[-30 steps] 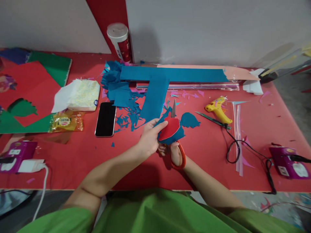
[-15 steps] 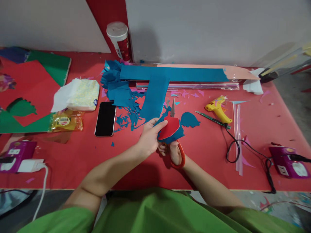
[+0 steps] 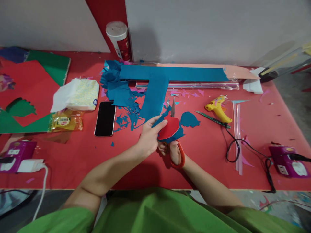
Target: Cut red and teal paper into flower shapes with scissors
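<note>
My left hand pinches a red paper cutout laid over a piece of blue paper, thumb on top of the red. In my right hand are orange-handled scissors, my thumb through one loop. Their blades point away from me, parted, with the blue paper between them; the lower part of the blades is hidden behind the paper. Just right of the blades lies a cut blue leaf-like shape. Beyond my left hand lies a blue paper strip.
Blue scraps and a phone lie to the left. A yellow glue gun and dark green pointed tool lie right, near a cord and purple power box. Farther left are a tissue pack and red paper.
The blue paper's far left edge has shifted slightly, and the scissor blades tilt a little differently. Both hands stay almost in the same place.
</note>
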### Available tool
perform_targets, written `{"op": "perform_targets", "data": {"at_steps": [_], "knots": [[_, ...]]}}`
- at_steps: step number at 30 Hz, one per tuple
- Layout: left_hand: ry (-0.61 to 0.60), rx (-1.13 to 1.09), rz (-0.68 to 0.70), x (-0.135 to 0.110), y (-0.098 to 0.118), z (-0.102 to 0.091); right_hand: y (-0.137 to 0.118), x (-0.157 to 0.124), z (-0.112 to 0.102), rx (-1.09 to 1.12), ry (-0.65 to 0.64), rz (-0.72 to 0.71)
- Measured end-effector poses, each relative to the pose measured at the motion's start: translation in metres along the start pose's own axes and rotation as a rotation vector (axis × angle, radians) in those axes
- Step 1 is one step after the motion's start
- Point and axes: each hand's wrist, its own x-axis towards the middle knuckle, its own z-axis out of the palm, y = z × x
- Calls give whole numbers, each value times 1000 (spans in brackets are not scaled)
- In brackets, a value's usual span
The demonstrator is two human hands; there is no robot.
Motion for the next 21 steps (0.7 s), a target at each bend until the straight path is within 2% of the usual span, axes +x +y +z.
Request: {"op": "perform_targets", "data": {"at_steps": [7, 15, 21], "knots": [[16, -10, 11, -1, -1, 0, -5, -1, 0, -58, -8, 7], [15, 9, 39, 2, 0, -2, -8, 0, 1, -18, 14, 40], [-10, 31, 70, 4, 2, -3, -2, -1, -2, -14, -32, 13]]}}
